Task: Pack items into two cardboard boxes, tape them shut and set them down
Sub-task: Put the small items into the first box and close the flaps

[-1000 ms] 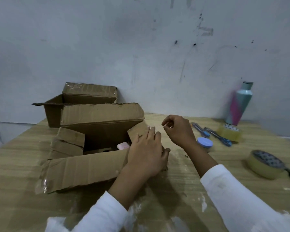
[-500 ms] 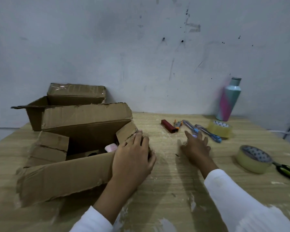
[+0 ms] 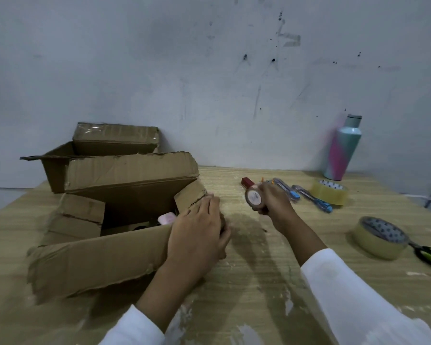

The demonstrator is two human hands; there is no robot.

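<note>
An open cardboard box (image 3: 97, 260) stands at the near left with its flaps spread; a pink item (image 3: 166, 218) shows inside it. My left hand (image 3: 199, 235) rests on the box's right corner, holding the flap there. My right hand (image 3: 271, 202) is lifted just above the table to the right of the box, closed around a small round jar (image 3: 253, 197) with its pale base facing me. A second open cardboard box (image 3: 60, 170) stands behind the first, against the wall.
On the wooden table (image 3: 259, 270) lie a red item (image 3: 247, 181), two blue-tipped cutters (image 3: 311, 197), a tape roll (image 3: 330, 191) at the back, another tape roll (image 3: 381, 237) at the right, and green-handled scissors (image 3: 430, 255). A teal-pink bottle (image 3: 343, 148) stands by the wall.
My right hand reached down to the small round jar on the table, closed on it and lifted it toward the box. My left hand stayed on the box corner.
</note>
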